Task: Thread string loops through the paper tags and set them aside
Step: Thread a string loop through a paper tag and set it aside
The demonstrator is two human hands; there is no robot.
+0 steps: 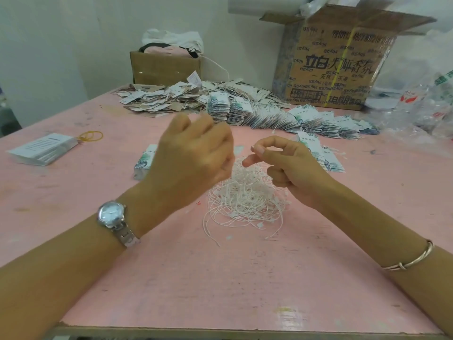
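A tangle of white string loops (245, 200) lies mid-table on the pink tabletop (220, 278). My right hand (291, 168) hovers just above its far side, thumb and forefinger pinched together on a thin white string. My left hand (193, 155) is raised and blurred left of the strings, its back to the camera and its fingers curled; what is inside them is hidden. A small stack of leaf-printed paper tags (144, 163) peeks out behind the left hand. More of these tags (318, 153) lie behind the right hand.
Strung tags lie fanned in a long row (269, 114) with a loose heap (166, 96) behind. A stack of white cards (41, 148) and yellow rubber bands (90, 136) sit far left. Two cardboard boxes (166, 67) (338, 62) and plastic bags (416, 106) line the back.
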